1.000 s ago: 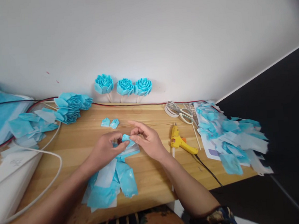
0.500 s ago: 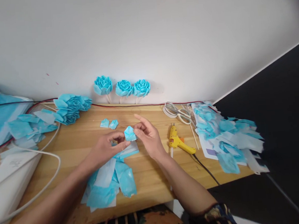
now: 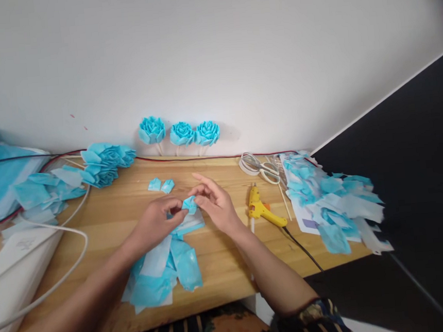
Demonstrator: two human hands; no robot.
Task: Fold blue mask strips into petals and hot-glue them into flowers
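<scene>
My left hand (image 3: pixel 157 220) and my right hand (image 3: pixel 215 204) meet over the middle of the wooden table (image 3: pixel 229 258). Both pinch a small folded blue paper piece (image 3: pixel 189 204) between thumbs and fingertips. The right index finger sticks out straight. Just under the hands lies a pile of blue and white paper sheets (image 3: pixel 164 266). Two small folded blue pieces (image 3: pixel 161 185) lie on the table a little beyond the left hand.
A yellow glue gun (image 3: pixel 262 210) with a black cord lies right of my right hand. Scissors (image 3: pixel 258 164) and thin sticks are behind it. Three blue paper flowers (image 3: pixel 180 133) lean on the wall. More flowers (image 3: pixel 104 160), cut paper (image 3: pixel 325 198) and a white cable (image 3: pixel 57 237) lie around.
The folded piece was lifted and turned face-up half a second ago. Now it is lower and tucked between the fingertips of both hands again.
</scene>
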